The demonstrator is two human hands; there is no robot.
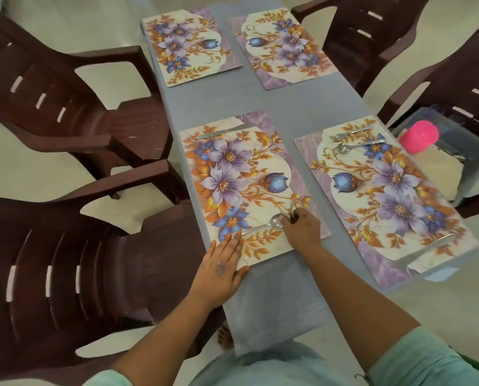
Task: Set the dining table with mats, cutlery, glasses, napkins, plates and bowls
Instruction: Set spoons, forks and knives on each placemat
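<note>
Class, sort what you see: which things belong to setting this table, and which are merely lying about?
Belonging to the job:
four floral mats
spoon
knife
fork and spoon
second knife
right hand
left hand

Lying about:
pink cylinder
brown chairs

Soft even indoor light, faint shadows, wide-angle warp at edges, slight blur

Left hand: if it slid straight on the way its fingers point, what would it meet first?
Probably the spoon. The left hand lies flat on the near-left mat, its fingertips just short of the spoon's handle, whose bowl the right hand touches.
</note>
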